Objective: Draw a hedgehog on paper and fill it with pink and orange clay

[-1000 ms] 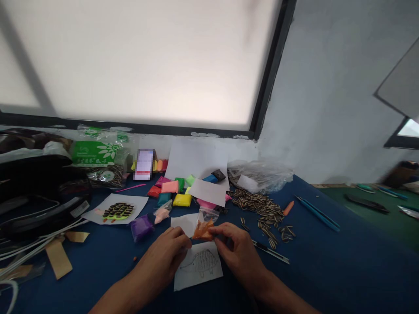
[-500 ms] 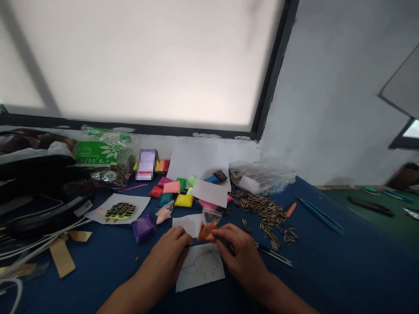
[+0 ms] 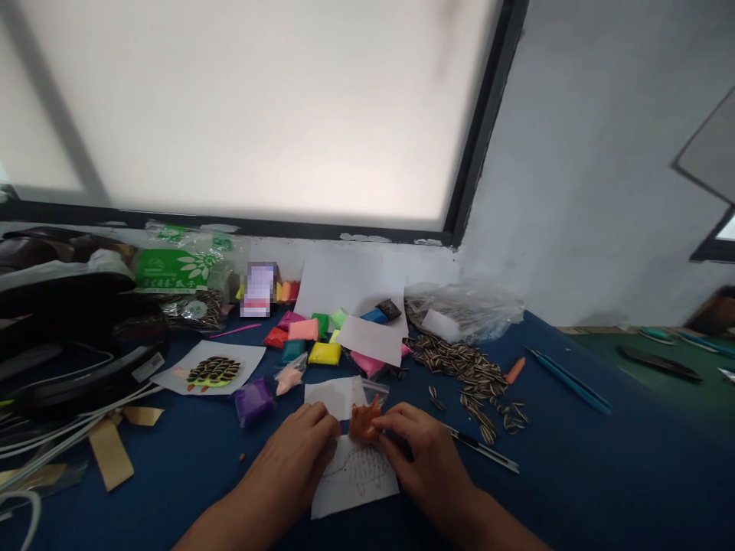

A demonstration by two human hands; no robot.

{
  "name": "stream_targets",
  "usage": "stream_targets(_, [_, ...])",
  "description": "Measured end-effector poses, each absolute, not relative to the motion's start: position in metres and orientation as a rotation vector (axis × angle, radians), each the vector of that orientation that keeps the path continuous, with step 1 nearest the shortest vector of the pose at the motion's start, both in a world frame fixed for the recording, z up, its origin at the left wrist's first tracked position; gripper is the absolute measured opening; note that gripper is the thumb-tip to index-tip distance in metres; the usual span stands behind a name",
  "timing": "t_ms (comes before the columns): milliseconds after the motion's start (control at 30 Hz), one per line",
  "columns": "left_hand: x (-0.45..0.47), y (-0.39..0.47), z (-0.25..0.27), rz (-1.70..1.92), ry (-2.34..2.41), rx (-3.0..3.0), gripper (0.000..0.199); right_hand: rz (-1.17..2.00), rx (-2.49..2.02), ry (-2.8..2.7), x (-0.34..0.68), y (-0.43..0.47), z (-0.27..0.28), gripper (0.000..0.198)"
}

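Note:
My right hand [image 3: 419, 448] pinches the lower right side of a small clear zip bag of orange modelling clay [image 3: 364, 422], which stands over the top of a drawing [image 3: 353, 497]. This paper sheet carries a pencil outline of a hedgehog-like animal. At the drawing's upper left edge rests my left hand [image 3: 304, 444], its fingers curled and pressed together; its thumb and whatever it may hold are hidden. Behind the bag lies a blank piece of white paper [image 3: 330, 396].
Loose sunflower seeds [image 3: 459, 363] and a utility knife [image 3: 488, 450] lie right, with blue tweezers [image 3: 568, 379] beyond. Clay packets, including yellow [image 3: 325, 353] and purple [image 3: 254, 401], are behind. A seed-covered hedgehog picture [image 3: 213, 371] lies left, near white cables [image 3: 86, 413].
The orange clay bag has come slightly nearer and lower over the top of the drawing, still in my right hand. My left hand has barely moved. The view has shifted slightly.

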State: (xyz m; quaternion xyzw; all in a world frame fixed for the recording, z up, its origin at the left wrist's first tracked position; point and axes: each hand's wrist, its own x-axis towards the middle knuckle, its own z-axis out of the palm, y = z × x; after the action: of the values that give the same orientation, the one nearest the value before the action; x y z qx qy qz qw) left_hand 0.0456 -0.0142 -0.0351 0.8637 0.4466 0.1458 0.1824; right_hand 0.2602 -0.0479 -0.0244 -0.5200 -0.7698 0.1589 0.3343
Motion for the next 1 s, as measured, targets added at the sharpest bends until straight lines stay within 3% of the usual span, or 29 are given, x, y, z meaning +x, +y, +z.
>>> stream_targets(467, [0.041,-0.016,-0.029,0.490,1.204,2.438,0.022,0.329,-1.362,-2.049,0.262,-0.047,-0.020,0.017])
stream_targets(700, [0.025,0.012,-0.020,1.071,1.761,2.407,0.040,0.351,-1.387,-2.074,0.258,-0.036,-0.015,0.029])
stream_targets(833, [0.019,0.028,-0.023,1.034,1.789,2.351,0.021,0.360,-1.408,-2.158,0.250,-0.034,-0.015,0.042])
stream_targets(1000, [0.017,0.025,-0.013,1.054,1.660,2.229,0.022,0.288,-1.464,-2.245,0.246,-0.036,-0.011,0.048])
